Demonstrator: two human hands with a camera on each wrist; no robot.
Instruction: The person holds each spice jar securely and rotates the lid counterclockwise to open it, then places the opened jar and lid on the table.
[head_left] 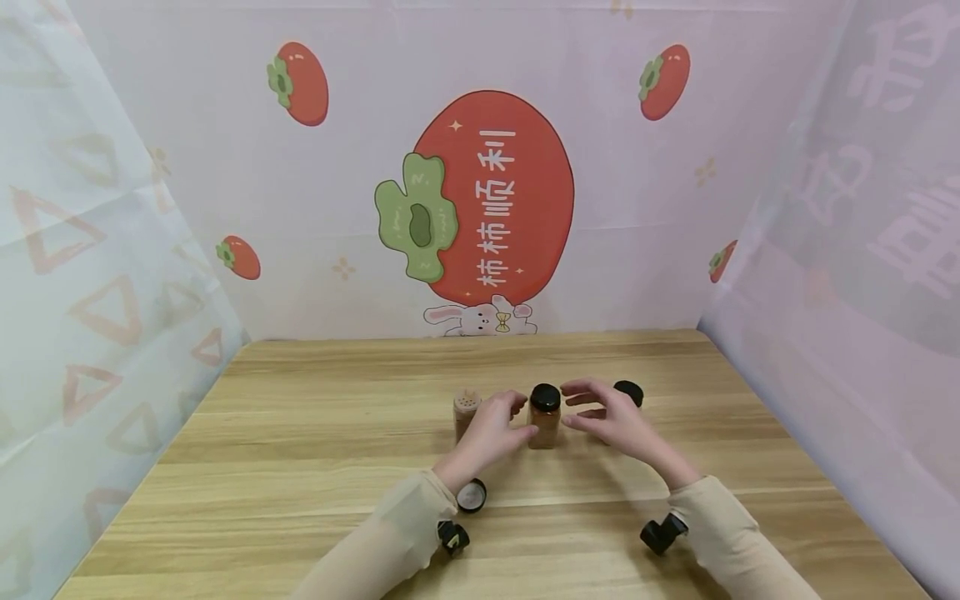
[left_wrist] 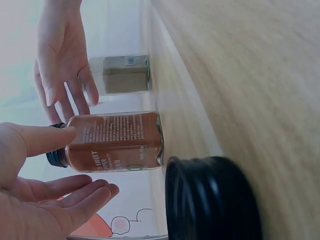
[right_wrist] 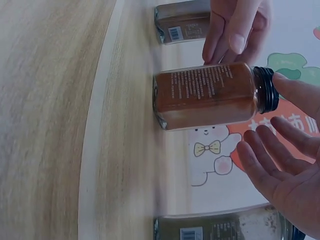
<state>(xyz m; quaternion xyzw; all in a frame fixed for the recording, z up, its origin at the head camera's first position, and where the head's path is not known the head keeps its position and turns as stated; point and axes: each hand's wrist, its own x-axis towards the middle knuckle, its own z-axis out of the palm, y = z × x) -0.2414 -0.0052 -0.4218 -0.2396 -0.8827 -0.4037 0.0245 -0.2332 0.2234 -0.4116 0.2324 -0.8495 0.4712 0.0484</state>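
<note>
A square glass spice jar [head_left: 543,425] of reddish-brown powder, with its black lid [head_left: 545,397] on, stands upright on the wooden table between the two hands. Just left of it is my left hand [head_left: 492,423], thumb and fingers spread apart. My right hand [head_left: 611,417] hovers at its right side, fingers loosely bent around open space. In the right wrist view the right thumb lies close to the jar's lid [right_wrist: 269,90]; whether it touches cannot be told. Behind the left hand stands a lidless jar [head_left: 466,406] with a holed shaker top, partly hidden.
A loose black lid [head_left: 472,496] lies inside up on the table [head_left: 337,467] by the left wrist. Another black-lidded jar [head_left: 628,392] stands behind the right hand, mostly hidden in the head view; its greenish contents [right_wrist: 200,229] show in the right wrist view. Printed cloth [head_left: 360,167] walls the table.
</note>
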